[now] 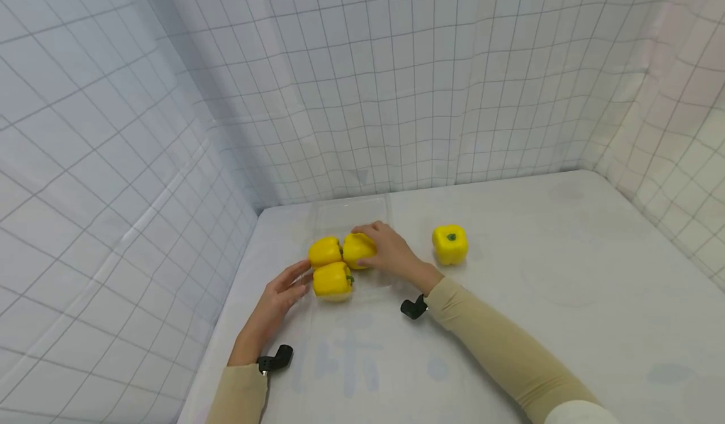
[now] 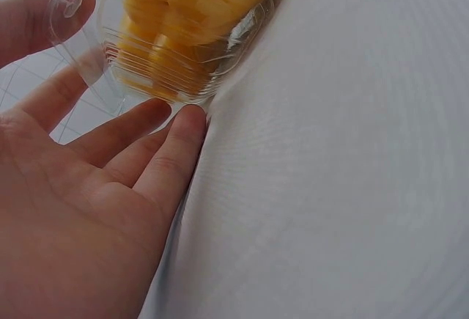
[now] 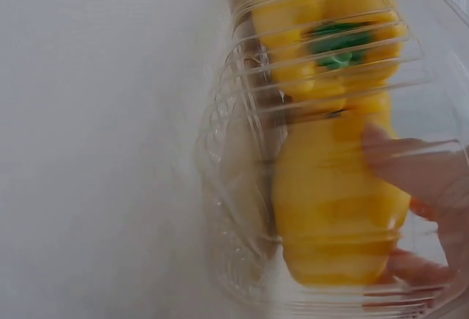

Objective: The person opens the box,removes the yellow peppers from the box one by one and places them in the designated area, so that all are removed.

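Observation:
A clear plastic clamshell box [image 2: 165, 77] holds three yellow bell peppers. My right hand [image 1: 394, 253] reaches in from the right and grips one bell pepper [image 1: 355, 250]. Through the ribbed wall in the right wrist view, thumb and fingers show around that pepper [image 3: 337, 209]. Beside it lie a second pepper [image 1: 325, 251] at the back left and a third pepper [image 1: 331, 280] at the front, its green stem facing right. My left hand [image 1: 274, 301] stays at the box's left side, fingers extended and fingertips against or close to the wall; exact contact is hard to tell.
Another yellow bell pepper [image 1: 450, 245] stands on the white table [image 1: 538, 273], right of the box. The transparent lid [image 1: 351, 209] lies folded back toward the rear edge. Grid-patterned curtains [image 1: 396, 84] enclose the table at the back and sides.

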`<state>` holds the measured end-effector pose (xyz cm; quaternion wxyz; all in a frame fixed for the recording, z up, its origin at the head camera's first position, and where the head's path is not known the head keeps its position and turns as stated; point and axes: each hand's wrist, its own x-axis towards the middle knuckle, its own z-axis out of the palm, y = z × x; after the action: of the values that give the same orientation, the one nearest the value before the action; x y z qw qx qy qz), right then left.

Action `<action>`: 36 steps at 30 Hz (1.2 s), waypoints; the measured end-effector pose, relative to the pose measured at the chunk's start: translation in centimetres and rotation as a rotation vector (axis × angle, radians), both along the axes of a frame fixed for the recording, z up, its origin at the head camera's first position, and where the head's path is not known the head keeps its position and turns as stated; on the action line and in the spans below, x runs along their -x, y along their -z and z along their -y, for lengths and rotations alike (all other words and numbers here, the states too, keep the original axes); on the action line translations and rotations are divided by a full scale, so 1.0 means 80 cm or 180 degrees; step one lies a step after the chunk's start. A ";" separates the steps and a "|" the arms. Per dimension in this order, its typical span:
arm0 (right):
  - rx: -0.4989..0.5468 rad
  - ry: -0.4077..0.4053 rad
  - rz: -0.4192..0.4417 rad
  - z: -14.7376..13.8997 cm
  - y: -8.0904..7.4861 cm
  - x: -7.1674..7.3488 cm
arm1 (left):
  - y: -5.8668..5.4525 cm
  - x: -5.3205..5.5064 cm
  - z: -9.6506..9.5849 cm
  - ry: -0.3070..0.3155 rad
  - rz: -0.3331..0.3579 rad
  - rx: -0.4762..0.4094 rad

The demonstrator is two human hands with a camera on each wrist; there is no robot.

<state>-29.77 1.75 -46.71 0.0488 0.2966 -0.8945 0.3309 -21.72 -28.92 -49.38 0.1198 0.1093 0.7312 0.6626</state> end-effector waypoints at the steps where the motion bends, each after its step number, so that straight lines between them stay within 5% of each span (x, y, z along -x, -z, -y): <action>1: -0.0017 0.0011 0.0006 0.000 -0.001 -0.001 | 0.000 0.000 0.000 0.0012 -0.0011 -0.0001; 19: -0.0433 0.0066 -0.0335 0.002 -0.018 -0.015 | 0.001 -0.001 0.001 0.0023 -0.0034 -0.0023; 36: -0.0311 0.0035 -0.0470 -0.011 -0.038 -0.030 | -0.002 -0.002 0.001 0.0046 -0.0034 -0.0016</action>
<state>-27.35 2.64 -43.64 0.1019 0.3172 -0.9052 0.2639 -21.58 -29.01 -49.21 0.1204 0.1184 0.7294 0.6629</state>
